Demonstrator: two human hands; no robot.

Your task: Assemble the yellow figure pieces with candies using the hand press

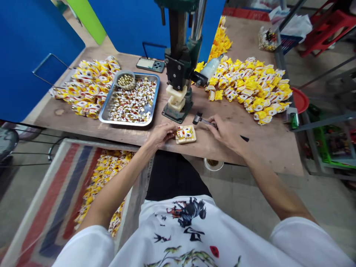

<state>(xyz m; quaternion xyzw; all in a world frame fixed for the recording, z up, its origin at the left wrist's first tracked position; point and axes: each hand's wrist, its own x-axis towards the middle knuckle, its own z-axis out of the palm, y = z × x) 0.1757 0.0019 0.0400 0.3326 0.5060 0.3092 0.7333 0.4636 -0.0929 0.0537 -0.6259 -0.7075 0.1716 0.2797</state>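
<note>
- Resting on the worktop (267, 144) just in front of the press (175, 70): a small toy (185, 132) on a cream block (193, 140).
- Left grip (164, 133) has fingertips at the toy's left end, can't tell if pinching or only touching.
- Right grip (222, 129) is wrapped round a hammer (197, 118), front-right of the press.
- Imo a sloppy swing could catch those fingers, or a loosely held block could skid.
- Toy looks yellow and white, big dark eyes, some red.
- Further off: parts tray (154, 99) left of the press, yellow pile (250, 85) right.
</note>
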